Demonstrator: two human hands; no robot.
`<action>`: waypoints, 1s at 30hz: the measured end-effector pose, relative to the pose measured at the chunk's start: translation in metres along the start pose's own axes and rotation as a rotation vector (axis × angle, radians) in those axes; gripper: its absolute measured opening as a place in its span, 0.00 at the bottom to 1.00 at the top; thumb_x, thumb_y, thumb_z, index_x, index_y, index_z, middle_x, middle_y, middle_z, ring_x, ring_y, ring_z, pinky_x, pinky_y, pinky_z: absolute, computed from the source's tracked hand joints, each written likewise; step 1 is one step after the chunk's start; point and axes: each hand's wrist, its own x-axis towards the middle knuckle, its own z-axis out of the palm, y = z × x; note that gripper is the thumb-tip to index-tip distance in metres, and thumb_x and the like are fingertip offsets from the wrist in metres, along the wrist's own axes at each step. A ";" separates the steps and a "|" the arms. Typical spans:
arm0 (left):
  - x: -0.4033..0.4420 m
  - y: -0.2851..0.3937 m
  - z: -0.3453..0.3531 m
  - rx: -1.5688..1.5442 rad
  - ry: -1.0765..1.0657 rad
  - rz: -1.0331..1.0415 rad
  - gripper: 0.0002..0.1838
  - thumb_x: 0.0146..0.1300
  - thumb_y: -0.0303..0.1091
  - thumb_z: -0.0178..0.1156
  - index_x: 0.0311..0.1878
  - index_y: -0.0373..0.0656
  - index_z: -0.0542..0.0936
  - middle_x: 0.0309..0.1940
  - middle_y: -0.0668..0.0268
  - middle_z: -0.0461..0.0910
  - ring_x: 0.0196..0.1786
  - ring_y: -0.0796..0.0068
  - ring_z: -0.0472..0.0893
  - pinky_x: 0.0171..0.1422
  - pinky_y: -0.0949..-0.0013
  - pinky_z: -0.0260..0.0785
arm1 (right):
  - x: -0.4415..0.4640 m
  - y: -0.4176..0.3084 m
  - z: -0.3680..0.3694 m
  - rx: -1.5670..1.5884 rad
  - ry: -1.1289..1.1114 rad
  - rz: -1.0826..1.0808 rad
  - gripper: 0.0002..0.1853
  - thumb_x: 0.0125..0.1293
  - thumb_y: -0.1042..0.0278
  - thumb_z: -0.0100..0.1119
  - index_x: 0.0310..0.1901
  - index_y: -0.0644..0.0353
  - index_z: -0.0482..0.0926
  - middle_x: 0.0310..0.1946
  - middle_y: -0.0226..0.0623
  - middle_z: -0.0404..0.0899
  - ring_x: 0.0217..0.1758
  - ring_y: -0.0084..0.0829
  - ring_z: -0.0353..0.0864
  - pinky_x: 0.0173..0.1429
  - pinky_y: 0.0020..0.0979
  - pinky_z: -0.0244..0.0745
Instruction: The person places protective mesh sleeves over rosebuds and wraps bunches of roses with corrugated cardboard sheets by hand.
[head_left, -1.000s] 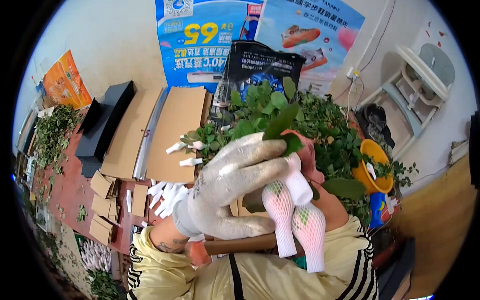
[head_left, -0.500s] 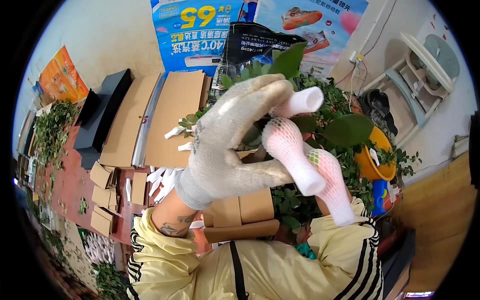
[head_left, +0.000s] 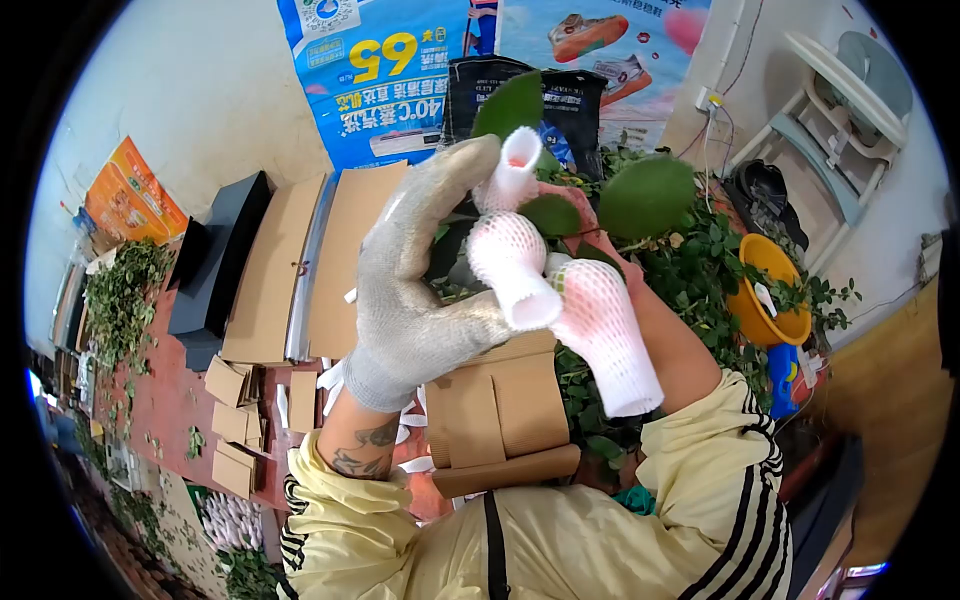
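Observation:
My left hand [head_left: 425, 270], in a pale grey work glove, is curved in a C beside three flower heads in white foam net sleeves. Its fingertips are near the upper sleeved head [head_left: 510, 172], and its thumb tip is by the middle one [head_left: 510, 265]. The third, pinkish one [head_left: 603, 335] hangs lower right. Large green leaves [head_left: 648, 196] stick out among them. Behind the bunch is my right hand [head_left: 590, 225] in a pink-red glove, closed on the bunch, its fingers largely covered by leaves and sleeves.
Folded cardboard [head_left: 500, 415] lies before my body. Leafy stems [head_left: 690, 270] pile up behind my hands. Left are cardboard sheets [head_left: 270, 270], a black box [head_left: 225, 260] and small cardboard pieces [head_left: 235, 425]. A yellow basin [head_left: 775, 300] and a white high chair [head_left: 840, 120] stand right.
The sleeved heads have tilted upward, their open sleeve ends turning towards the camera. My left hand has shifted slightly left, its fingers spreading wider. The pink-red glove shows again behind the bunch.

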 end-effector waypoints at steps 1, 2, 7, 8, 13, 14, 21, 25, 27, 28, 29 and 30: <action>0.001 0.002 0.001 -0.061 -0.004 -0.006 0.45 0.38 0.49 0.76 0.58 0.32 0.71 0.55 0.52 0.74 0.58 0.60 0.74 0.63 0.60 0.64 | -0.002 -0.007 0.007 -0.137 0.004 -0.023 0.34 0.59 0.71 0.63 0.66 0.59 0.60 0.63 0.39 0.64 0.65 0.30 0.65 0.68 0.35 0.61; 0.001 0.003 0.003 -0.122 -0.009 -0.013 0.45 0.38 0.48 0.76 0.59 0.32 0.71 0.56 0.52 0.73 0.58 0.60 0.74 0.63 0.60 0.64 | -0.004 -0.014 0.014 -0.274 0.010 -0.046 0.34 0.58 0.71 0.64 0.66 0.59 0.61 0.63 0.39 0.65 0.64 0.30 0.66 0.68 0.35 0.62; 0.000 0.004 -0.021 0.277 -0.083 0.140 0.44 0.53 0.49 0.65 0.67 0.30 0.59 0.64 0.53 0.63 0.67 0.62 0.63 0.70 0.60 0.54 | 0.053 -0.074 -0.010 -0.587 -0.017 -0.061 0.27 0.63 0.60 0.56 0.62 0.61 0.66 0.58 0.39 0.70 0.60 0.31 0.69 0.64 0.34 0.65; -0.006 0.004 -0.033 0.252 -0.093 0.162 0.42 0.53 0.46 0.65 0.66 0.31 0.61 0.63 0.53 0.65 0.66 0.62 0.65 0.68 0.60 0.56 | 0.060 -0.094 -0.013 -0.681 0.047 -0.142 0.27 0.64 0.58 0.55 0.62 0.61 0.66 0.59 0.39 0.69 0.61 0.32 0.69 0.65 0.35 0.65; -0.095 -0.001 -0.082 0.171 -0.533 -0.045 0.25 0.54 0.39 0.65 0.53 0.36 0.75 0.53 0.52 0.75 0.52 0.52 0.76 0.56 0.58 0.69 | 0.052 -0.223 0.002 -1.127 0.258 -0.564 0.29 0.67 0.52 0.47 0.64 0.60 0.64 0.61 0.40 0.68 0.65 0.35 0.66 0.68 0.38 0.61; -0.124 -0.008 -0.082 0.151 -0.652 -0.146 0.24 0.56 0.41 0.63 0.52 0.36 0.76 0.53 0.53 0.75 0.52 0.51 0.76 0.57 0.58 0.68 | 0.046 -0.249 0.010 -1.203 0.273 -0.623 0.29 0.67 0.50 0.46 0.64 0.60 0.64 0.61 0.40 0.67 0.65 0.35 0.65 0.68 0.38 0.60; -0.229 -0.013 -0.047 0.421 -0.961 -0.390 0.27 0.58 0.55 0.56 0.51 0.41 0.77 0.51 0.58 0.75 0.58 0.59 0.72 0.63 0.58 0.62 | -0.013 -0.160 0.003 -2.322 -0.002 0.133 0.29 0.65 0.56 0.47 0.65 0.62 0.62 0.60 0.43 0.69 0.63 0.37 0.67 0.67 0.40 0.61; -0.247 -0.006 -0.072 0.208 -0.616 -0.231 0.21 0.59 0.49 0.57 0.46 0.43 0.78 0.43 0.60 0.76 0.52 0.63 0.75 0.56 0.61 0.66 | -0.078 0.019 0.019 -2.612 -0.580 0.381 0.24 0.60 0.68 0.48 0.59 0.67 0.67 0.57 0.48 0.71 0.65 0.40 0.66 0.70 0.39 0.58; -0.251 -0.003 -0.090 0.097 -0.519 -0.218 0.18 0.57 0.44 0.60 0.46 0.42 0.79 0.40 0.60 0.77 0.48 0.62 0.77 0.53 0.61 0.68 | -0.107 0.069 0.014 -2.701 -0.713 0.493 0.23 0.58 0.69 0.43 0.56 0.67 0.69 0.55 0.51 0.72 0.60 0.43 0.71 0.64 0.36 0.63; -0.245 0.000 -0.098 0.030 -0.507 -0.255 0.17 0.57 0.42 0.61 0.45 0.43 0.79 0.39 0.61 0.77 0.46 0.62 0.77 0.50 0.62 0.68 | -0.102 0.081 0.018 -2.584 -0.661 0.595 0.22 0.58 0.70 0.44 0.55 0.66 0.70 0.52 0.49 0.73 0.56 0.43 0.73 0.59 0.35 0.66; -0.242 0.000 -0.103 -0.037 -0.499 -0.293 0.16 0.56 0.41 0.62 0.45 0.43 0.79 0.37 0.62 0.77 0.44 0.62 0.78 0.48 0.63 0.69 | -0.103 0.092 0.014 -2.448 -0.464 0.657 0.22 0.57 0.70 0.44 0.54 0.67 0.70 0.50 0.49 0.73 0.51 0.42 0.74 0.56 0.35 0.69; -0.242 -0.005 -0.103 -0.048 -0.464 -0.272 0.16 0.54 0.39 0.64 0.44 0.44 0.79 0.36 0.61 0.77 0.41 0.61 0.77 0.44 0.62 0.68 | -0.107 0.099 0.008 -2.461 -0.454 0.648 0.21 0.58 0.71 0.45 0.54 0.67 0.70 0.50 0.49 0.73 0.51 0.42 0.74 0.55 0.34 0.70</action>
